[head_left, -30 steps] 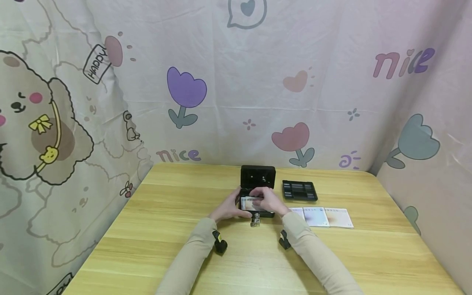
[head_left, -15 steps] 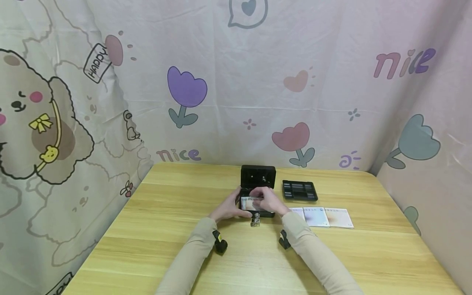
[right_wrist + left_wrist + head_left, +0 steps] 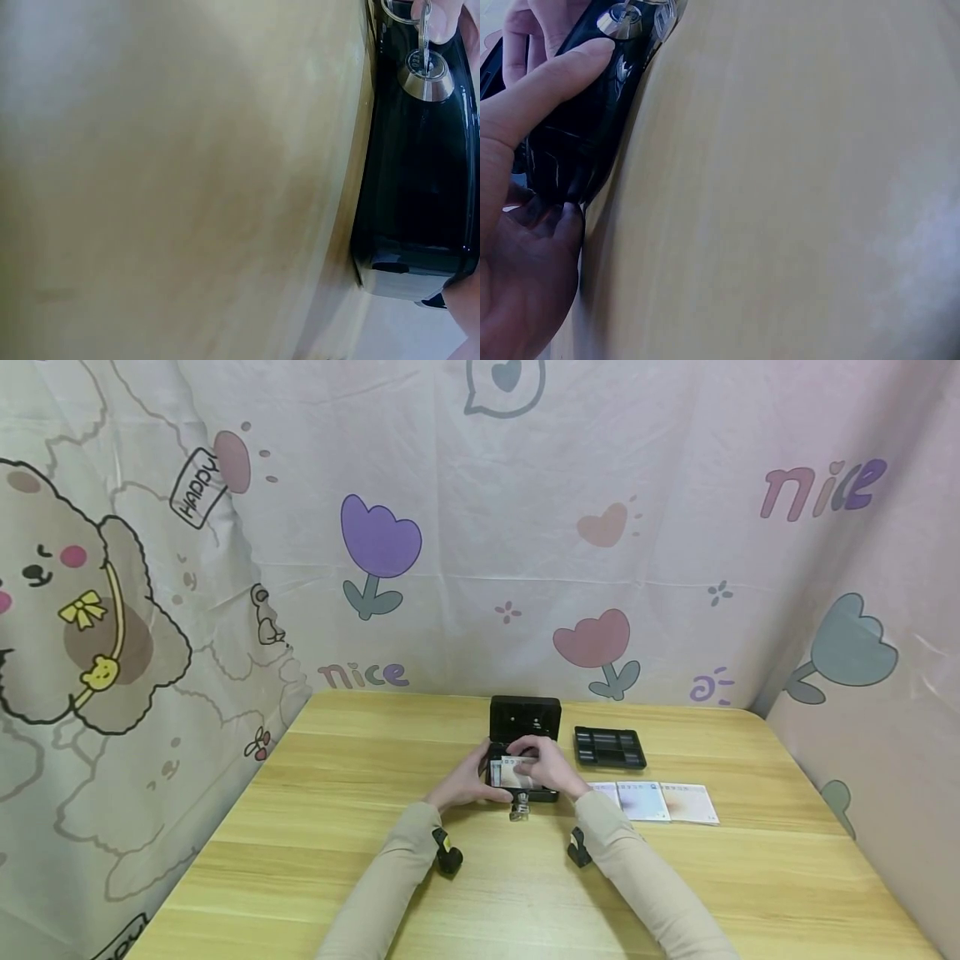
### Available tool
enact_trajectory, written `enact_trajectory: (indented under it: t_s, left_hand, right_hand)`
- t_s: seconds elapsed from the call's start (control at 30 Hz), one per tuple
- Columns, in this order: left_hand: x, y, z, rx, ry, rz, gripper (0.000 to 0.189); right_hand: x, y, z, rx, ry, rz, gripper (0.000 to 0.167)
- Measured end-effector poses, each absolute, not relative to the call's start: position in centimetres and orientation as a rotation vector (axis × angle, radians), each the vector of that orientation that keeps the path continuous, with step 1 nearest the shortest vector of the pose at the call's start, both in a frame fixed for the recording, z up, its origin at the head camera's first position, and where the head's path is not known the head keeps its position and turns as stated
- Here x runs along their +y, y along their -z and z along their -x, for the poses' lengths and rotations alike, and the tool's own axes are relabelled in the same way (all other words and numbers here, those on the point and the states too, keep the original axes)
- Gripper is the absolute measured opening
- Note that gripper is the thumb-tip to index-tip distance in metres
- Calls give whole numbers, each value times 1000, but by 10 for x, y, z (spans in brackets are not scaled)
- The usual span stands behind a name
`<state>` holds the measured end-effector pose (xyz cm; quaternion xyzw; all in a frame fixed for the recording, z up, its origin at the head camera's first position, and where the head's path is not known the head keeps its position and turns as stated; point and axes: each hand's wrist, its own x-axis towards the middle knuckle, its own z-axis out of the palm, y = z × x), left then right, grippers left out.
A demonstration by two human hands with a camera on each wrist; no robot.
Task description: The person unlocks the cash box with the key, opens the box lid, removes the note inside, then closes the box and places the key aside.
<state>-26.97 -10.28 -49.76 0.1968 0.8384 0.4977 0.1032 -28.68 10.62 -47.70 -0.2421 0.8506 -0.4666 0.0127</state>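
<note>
A black cash box [image 3: 526, 720] stands on the table with its lid raised. My left hand [image 3: 463, 781] grips its left side, the thumb lying along the front wall beside the lock in the left wrist view. A key [image 3: 424, 31] sits in the round silver lock [image 3: 427, 84], and a clear keyring tag [image 3: 519, 808] hangs in front. Inside the box lie banknotes [image 3: 513, 772]. My right hand [image 3: 549, 767] reaches in from the right and pinches the top banknote by its right part. Its fingertips are partly hidden behind the hand.
A black compartment tray [image 3: 609, 748] lies on the table [image 3: 510, 893] to the right of the box. In front of the tray, several banknotes [image 3: 643, 802] are laid in a row, partly behind the right wrist. A printed cloth [image 3: 480, 527] hangs behind the table.
The top banknote in my right hand has shifted slightly up and to the right, showing more of the notes beneath at the left. My left hand stays in place.
</note>
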Motion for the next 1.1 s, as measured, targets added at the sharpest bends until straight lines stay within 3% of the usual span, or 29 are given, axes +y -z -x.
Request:
enact_trajectory:
  t_s: [1.1]
  left_hand:
    - [-101,496,270,2507,-1443,-618,121]
  right_hand:
    - [127,435,275,2618,1594,799,19]
